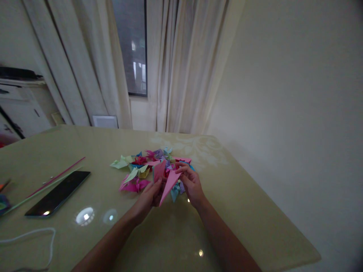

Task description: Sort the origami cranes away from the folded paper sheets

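Between my two hands is a pink folded-paper crane (170, 184), held just above the table. My left hand (153, 193) is closed on its lower left part, where one upright pink flap rises. On the other side, my right hand (192, 184) pinches the top edge of the wing that slopes down toward me. Some of the fingers are hidden behind the paper. Right behind my hands lies a pile of paper cranes (138, 161) in green, red, blue, purple and pink. A magenta crane (137, 185) rests left of my left hand, and a light blue one (175, 192) shows beneath the pink wing.
A black phone (59, 193) lies on the glossy table (241, 211) at left, beside a thin magenta strip (61, 175) and a pale green one. A white cable (53, 241) curls at the near left. Curtains (187, 68) and a wall (289, 113) border the table.
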`<state>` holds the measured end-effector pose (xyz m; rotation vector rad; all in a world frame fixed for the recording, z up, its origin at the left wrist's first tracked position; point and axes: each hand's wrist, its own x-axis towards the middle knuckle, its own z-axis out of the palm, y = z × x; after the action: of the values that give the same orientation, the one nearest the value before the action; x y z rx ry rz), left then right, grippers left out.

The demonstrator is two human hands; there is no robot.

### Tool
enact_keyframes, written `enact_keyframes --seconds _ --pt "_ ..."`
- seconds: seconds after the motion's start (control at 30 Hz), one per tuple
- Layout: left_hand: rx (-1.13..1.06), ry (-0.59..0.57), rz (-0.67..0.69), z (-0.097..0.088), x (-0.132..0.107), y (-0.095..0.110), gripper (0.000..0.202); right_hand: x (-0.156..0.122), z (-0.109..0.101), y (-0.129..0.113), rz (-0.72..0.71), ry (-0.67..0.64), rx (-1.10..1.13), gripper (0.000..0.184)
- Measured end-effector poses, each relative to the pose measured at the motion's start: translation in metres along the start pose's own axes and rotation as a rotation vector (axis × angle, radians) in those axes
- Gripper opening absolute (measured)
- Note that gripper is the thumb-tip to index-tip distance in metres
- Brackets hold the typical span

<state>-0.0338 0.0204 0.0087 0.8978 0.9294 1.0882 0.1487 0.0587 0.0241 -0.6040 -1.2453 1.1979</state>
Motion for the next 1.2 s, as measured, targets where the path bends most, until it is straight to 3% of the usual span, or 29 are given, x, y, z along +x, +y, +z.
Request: enact_keyframes --seconds 0.3,0.47,0.63,0.77,0.93,1.07,1.2 --pt "0.242 -0.109 0.005 0.001 -0.008 0.004 0.073 -0.005 0.005 -0.012 -0.128 0.015 -0.256 0.01" --pt "0.251 -0.21 0.075 0.008 -0.013 0.006 0.064 -0.011 0.013 -0.015 -0.214 0.011 -0.411 0.014" --pt "0.191 -0.29 0.057 0.008 -0.014 -0.002 0.064 -0.015 0.018 -0.016 -0.242 -0.001 -0.514 0.012" --pt "0.173 -0.305 0.034 0.008 -0.014 -0.005 0.061 -0.015 0.018 -0.013 -0.251 0.111 -0.513 0.032" --pt "0.089 -0.354 0.001 0.01 -0.016 -0.004 0.062 -0.01 0.015 -0.001 -0.058 0.174 -0.353 0.043" --pt "0.029 -0.4 -0.082 0.01 -0.016 -0.004 0.063 -0.007 0.016 0.006 0.155 0.088 -0.109 0.04" --pt "0.047 -0.4 -0.064 0.009 -0.017 -0.003 0.062 -0.01 0.023 0.003 0.208 0.005 -0.022 0.048"
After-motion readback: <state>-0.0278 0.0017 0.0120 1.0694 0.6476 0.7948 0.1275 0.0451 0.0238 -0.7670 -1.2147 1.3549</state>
